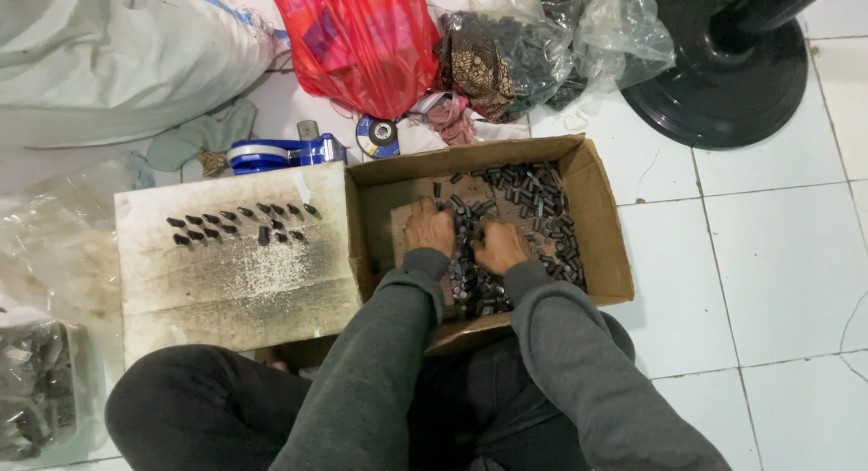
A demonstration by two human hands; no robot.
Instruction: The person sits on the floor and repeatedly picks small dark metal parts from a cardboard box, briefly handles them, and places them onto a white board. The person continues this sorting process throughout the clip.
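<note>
Grey sleeves (398, 362) lead to my left hand (430, 227) and right hand (498, 246), both curled down among small black parts (533, 195) in the cardboard box (604, 222); I cannot tell their grip.

Red plastic bag (362, 37), blue tape dispenser (285, 153), brown cardboard box (601, 209) of small black parts (533, 195), white floor tiles (778, 254).

One cardboard box (604, 220), two hands (430, 227), one red bag (362, 42), one tape dispenser (280, 153)
</note>
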